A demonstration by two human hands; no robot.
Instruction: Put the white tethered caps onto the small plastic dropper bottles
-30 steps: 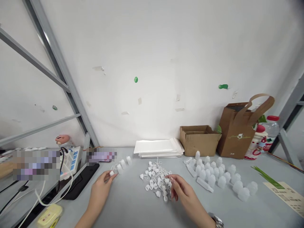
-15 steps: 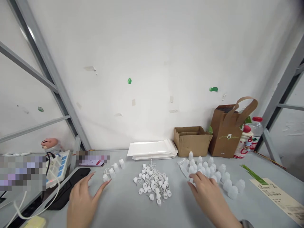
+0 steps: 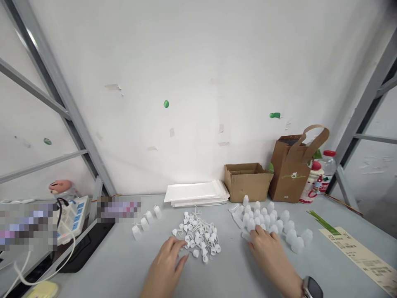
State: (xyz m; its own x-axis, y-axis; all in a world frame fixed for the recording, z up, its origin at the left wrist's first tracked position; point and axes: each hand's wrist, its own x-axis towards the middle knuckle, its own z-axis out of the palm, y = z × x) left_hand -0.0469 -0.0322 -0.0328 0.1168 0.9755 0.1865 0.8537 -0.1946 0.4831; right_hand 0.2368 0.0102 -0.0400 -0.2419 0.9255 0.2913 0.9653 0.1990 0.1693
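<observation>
My left hand (image 3: 164, 265) is at the near left edge of the white caps (image 3: 198, 239), which lie in a pile on the worktop (image 3: 229, 275); its fingers are released. My right hand (image 3: 270, 250) is at the translucent bottles (image 3: 279, 226); I cannot tell whether its fingers grasp one.
</observation>
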